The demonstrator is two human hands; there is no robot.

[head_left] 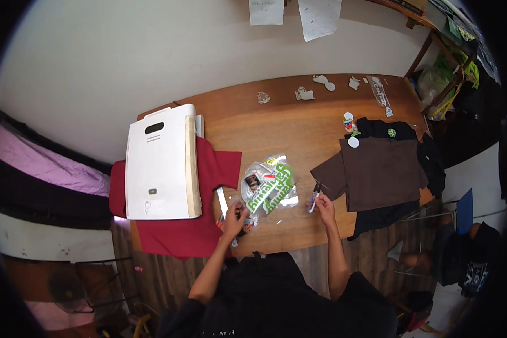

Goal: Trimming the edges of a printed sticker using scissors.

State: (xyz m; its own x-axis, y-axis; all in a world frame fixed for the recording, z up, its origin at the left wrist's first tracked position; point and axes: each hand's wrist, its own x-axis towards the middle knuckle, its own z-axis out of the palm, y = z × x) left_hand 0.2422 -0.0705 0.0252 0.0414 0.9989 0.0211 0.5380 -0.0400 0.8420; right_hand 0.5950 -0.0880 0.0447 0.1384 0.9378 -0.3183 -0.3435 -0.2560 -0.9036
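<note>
A clear transfer film (271, 190) with large green lettering and small coloured pictures lies on the table in front of me. My left hand (235, 218) is at its near left corner, fingers closed on the film's edge. Beside that hand lie a white strip (222, 201) and small dark and orange pieces that I cannot make out. My right hand (324, 209), to the right of the film, pinches a slim pen-like tool (314, 201) with a dark upper end and a pale purple-white body. Its exact kind is too small to tell.
A white heat press (162, 169) stands over a red shirt (180, 239) at left. Folded brown (383, 174) and black shirts (372, 221) lie at right, with round stickers (353, 142) beside them. Film scraps (305, 94) line the table's back. Another person (456, 253) sits at right.
</note>
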